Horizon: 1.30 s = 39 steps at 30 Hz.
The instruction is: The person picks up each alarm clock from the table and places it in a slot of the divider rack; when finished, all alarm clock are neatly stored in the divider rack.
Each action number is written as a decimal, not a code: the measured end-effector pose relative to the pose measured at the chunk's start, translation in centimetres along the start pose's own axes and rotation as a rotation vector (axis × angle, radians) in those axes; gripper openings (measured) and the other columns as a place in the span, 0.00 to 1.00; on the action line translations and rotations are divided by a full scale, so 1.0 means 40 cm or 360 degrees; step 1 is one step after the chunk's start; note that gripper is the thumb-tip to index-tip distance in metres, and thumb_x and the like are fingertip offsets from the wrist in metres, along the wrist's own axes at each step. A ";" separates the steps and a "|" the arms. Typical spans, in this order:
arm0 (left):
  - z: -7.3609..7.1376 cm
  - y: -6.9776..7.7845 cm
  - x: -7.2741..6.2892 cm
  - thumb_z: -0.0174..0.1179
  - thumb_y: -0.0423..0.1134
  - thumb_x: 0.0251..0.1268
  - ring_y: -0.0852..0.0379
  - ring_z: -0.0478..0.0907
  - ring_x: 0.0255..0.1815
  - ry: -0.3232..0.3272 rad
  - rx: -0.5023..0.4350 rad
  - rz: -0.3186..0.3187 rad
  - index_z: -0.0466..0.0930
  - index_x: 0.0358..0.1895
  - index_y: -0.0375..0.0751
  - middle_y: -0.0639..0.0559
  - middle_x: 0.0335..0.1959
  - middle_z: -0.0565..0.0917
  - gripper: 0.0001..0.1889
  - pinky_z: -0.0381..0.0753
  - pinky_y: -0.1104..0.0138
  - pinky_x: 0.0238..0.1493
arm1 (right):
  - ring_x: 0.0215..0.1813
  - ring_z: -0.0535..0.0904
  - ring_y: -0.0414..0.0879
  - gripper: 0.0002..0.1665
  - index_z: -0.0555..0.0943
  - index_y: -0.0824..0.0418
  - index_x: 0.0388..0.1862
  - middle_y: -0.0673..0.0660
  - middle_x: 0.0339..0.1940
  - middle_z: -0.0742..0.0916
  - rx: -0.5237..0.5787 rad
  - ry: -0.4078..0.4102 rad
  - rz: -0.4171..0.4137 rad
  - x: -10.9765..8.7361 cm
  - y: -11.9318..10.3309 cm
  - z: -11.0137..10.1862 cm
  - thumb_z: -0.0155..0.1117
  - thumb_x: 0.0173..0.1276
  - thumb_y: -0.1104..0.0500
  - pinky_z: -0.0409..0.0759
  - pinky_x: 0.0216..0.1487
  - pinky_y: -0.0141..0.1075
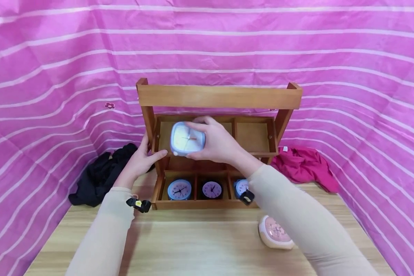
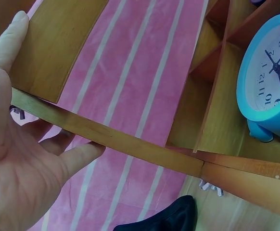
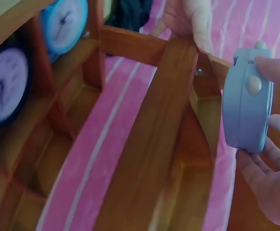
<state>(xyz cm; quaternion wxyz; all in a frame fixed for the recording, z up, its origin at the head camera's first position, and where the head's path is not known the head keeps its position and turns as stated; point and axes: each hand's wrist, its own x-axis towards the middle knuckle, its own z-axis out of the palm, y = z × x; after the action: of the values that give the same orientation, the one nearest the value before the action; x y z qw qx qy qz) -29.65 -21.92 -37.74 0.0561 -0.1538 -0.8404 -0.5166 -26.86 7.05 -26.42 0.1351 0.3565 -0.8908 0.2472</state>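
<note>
A light blue square alarm clock (image 1: 186, 138) is held by its side in my right hand (image 1: 218, 140), in front of the upper tier of a wooden shelf (image 1: 219, 96). From the right wrist view, thumb and fingers grip the clock's (image 3: 246, 103) top and bottom edges. My left hand (image 1: 140, 159) holds the shelf's left side post, thumb at the upper tray's front corner and fingers behind the post. In the lower tier sit a blue round clock (image 1: 179, 189), a black-rimmed clock (image 1: 212, 190) and another blue clock (image 1: 242, 186), partly covered by my right wrist strap.
On the table (image 1: 193, 245), a pink and white clock (image 1: 275, 232) lies beside my right forearm. Black cloth (image 1: 101, 174) is heaped left of the shelf, dark pink cloth (image 1: 305, 166) on its right. A pink striped curtain (image 1: 207, 46) surrounds the table.
</note>
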 end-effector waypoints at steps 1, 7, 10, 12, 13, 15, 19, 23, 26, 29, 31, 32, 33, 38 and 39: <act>-0.001 -0.002 -0.003 0.66 0.52 0.73 0.37 0.53 0.83 0.0001 0.0001 -0.0006 0.30 0.83 0.78 0.46 0.86 0.49 0.53 0.58 0.39 0.78 | 0.65 0.75 0.50 0.54 0.76 0.51 0.76 0.58 0.71 0.76 -0.0016 -0.0005 0.0011 0.015 -0.003 0.013 0.88 0.50 0.43 0.81 0.62 0.40; -0.006 -0.005 -0.018 0.66 0.51 0.73 0.37 0.53 0.83 0.0022 0.0003 -0.0004 0.30 0.84 0.77 0.46 0.87 0.48 0.53 0.59 0.38 0.77 | 0.69 0.72 0.50 0.54 0.74 0.53 0.77 0.58 0.73 0.75 -0.0103 0.0007 0.0018 0.089 -0.009 0.076 0.86 0.53 0.42 0.80 0.62 0.38; -0.004 -0.003 -0.015 0.65 0.51 0.74 0.37 0.52 0.84 0.0010 0.0003 0.0000 0.30 0.84 0.77 0.47 0.87 0.47 0.53 0.58 0.38 0.77 | 0.70 0.70 0.50 0.54 0.73 0.52 0.78 0.57 0.74 0.74 -0.0132 -0.0006 0.0063 0.108 -0.002 0.091 0.85 0.54 0.42 0.79 0.64 0.38; -0.001 0.000 -0.011 0.65 0.51 0.74 0.38 0.51 0.84 -0.0001 -0.0004 -0.0002 0.30 0.83 0.78 0.48 0.87 0.46 0.53 0.58 0.38 0.78 | 0.72 0.68 0.51 0.54 0.72 0.51 0.79 0.56 0.76 0.72 -0.0164 -0.0049 0.0091 0.115 0.004 0.099 0.85 0.55 0.42 0.78 0.67 0.40; 0.000 0.002 -0.010 0.65 0.52 0.74 0.38 0.51 0.84 -0.0002 -0.0004 -0.0007 0.30 0.83 0.78 0.48 0.87 0.46 0.53 0.58 0.38 0.78 | 0.73 0.67 0.51 0.54 0.72 0.50 0.79 0.56 0.77 0.71 -0.0186 -0.0074 0.0100 0.116 0.008 0.102 0.85 0.56 0.42 0.75 0.70 0.42; 0.002 0.005 -0.008 0.66 0.53 0.73 0.38 0.51 0.84 0.0000 -0.0013 -0.0009 0.30 0.83 0.79 0.49 0.87 0.46 0.53 0.59 0.38 0.77 | 0.75 0.66 0.52 0.54 0.71 0.49 0.80 0.55 0.78 0.70 -0.0226 -0.0111 0.0103 0.119 0.017 0.111 0.84 0.56 0.40 0.69 0.75 0.49; 0.003 0.008 -0.006 0.66 0.51 0.73 0.39 0.52 0.84 -0.0013 -0.0049 0.0015 0.30 0.83 0.80 0.50 0.87 0.46 0.53 0.61 0.39 0.77 | 0.79 0.63 0.53 0.53 0.69 0.46 0.81 0.51 0.81 0.68 -0.0284 -0.0161 0.0116 0.115 0.035 0.130 0.79 0.60 0.36 0.58 0.75 0.58; 0.002 0.005 -0.004 0.65 0.48 0.75 0.39 0.51 0.84 -0.0028 -0.0078 0.0057 0.29 0.83 0.80 0.50 0.87 0.45 0.53 0.60 0.39 0.77 | 0.81 0.61 0.54 0.52 0.65 0.43 0.83 0.50 0.83 0.65 -0.0333 -0.0198 0.0115 0.107 0.047 0.146 0.72 0.64 0.32 0.57 0.71 0.57; 0.000 0.000 -0.003 0.65 0.47 0.75 0.39 0.53 0.83 -0.0023 -0.0087 0.0067 0.30 0.83 0.79 0.48 0.87 0.46 0.53 0.61 0.40 0.77 | 0.83 0.56 0.59 0.49 0.64 0.42 0.83 0.51 0.84 0.62 -0.0349 -0.0214 0.0097 0.102 0.050 0.156 0.67 0.67 0.31 0.56 0.74 0.59; -0.001 -0.006 0.000 0.65 0.47 0.75 0.39 0.55 0.82 -0.0022 -0.0103 0.0072 0.31 0.83 0.79 0.46 0.86 0.47 0.52 0.63 0.40 0.76 | 0.84 0.52 0.64 0.47 0.64 0.40 0.83 0.52 0.85 0.60 -0.0341 -0.0216 0.0098 0.099 0.051 0.164 0.66 0.69 0.32 0.55 0.76 0.61; -0.001 -0.011 0.002 0.65 0.47 0.75 0.39 0.56 0.81 -0.0023 -0.0116 0.0073 0.32 0.83 0.79 0.46 0.86 0.48 0.52 0.65 0.41 0.75 | 0.84 0.51 0.65 0.47 0.65 0.40 0.83 0.52 0.85 0.60 -0.0335 -0.0211 0.0099 0.098 0.051 0.167 0.66 0.69 0.31 0.55 0.76 0.63; -0.001 -0.013 0.002 0.65 0.47 0.75 0.39 0.57 0.81 -0.0025 -0.0116 0.0072 0.32 0.83 0.79 0.46 0.86 0.48 0.52 0.65 0.40 0.75 | 0.84 0.51 0.65 0.47 0.64 0.40 0.83 0.52 0.86 0.59 -0.0322 -0.0205 0.0098 0.097 0.050 0.168 0.66 0.68 0.31 0.54 0.76 0.63; -0.001 -0.015 0.001 0.65 0.46 0.75 0.40 0.57 0.81 -0.0026 -0.0119 0.0068 0.32 0.83 0.79 0.46 0.86 0.49 0.52 0.65 0.40 0.75 | 0.84 0.51 0.64 0.48 0.64 0.40 0.83 0.52 0.86 0.59 -0.0302 -0.0197 0.0094 0.096 0.051 0.169 0.68 0.68 0.32 0.54 0.76 0.64; 0.001 -0.012 0.000 0.66 0.48 0.74 0.39 0.55 0.82 -0.0030 -0.0104 0.0053 0.31 0.83 0.80 0.46 0.86 0.49 0.53 0.63 0.39 0.76 | 0.84 0.53 0.60 0.55 0.62 0.41 0.84 0.53 0.86 0.58 -0.0233 -0.0072 0.0036 0.063 0.059 0.150 0.73 0.63 0.30 0.55 0.75 0.67; 0.002 -0.009 0.001 0.66 0.49 0.74 0.39 0.55 0.82 -0.0031 -0.0095 0.0047 0.31 0.83 0.80 0.45 0.86 0.49 0.53 0.62 0.38 0.76 | 0.83 0.54 0.59 0.56 0.62 0.41 0.84 0.53 0.86 0.59 -0.0243 -0.0032 0.0018 0.049 0.064 0.140 0.74 0.62 0.29 0.57 0.74 0.68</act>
<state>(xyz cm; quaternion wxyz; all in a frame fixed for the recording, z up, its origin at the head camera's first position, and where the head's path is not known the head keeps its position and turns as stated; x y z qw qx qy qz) -29.80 -21.99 -38.06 0.0508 -0.1728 -0.8227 -0.5392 -30.40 4.53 -31.19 0.1517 0.3427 -0.9103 0.1757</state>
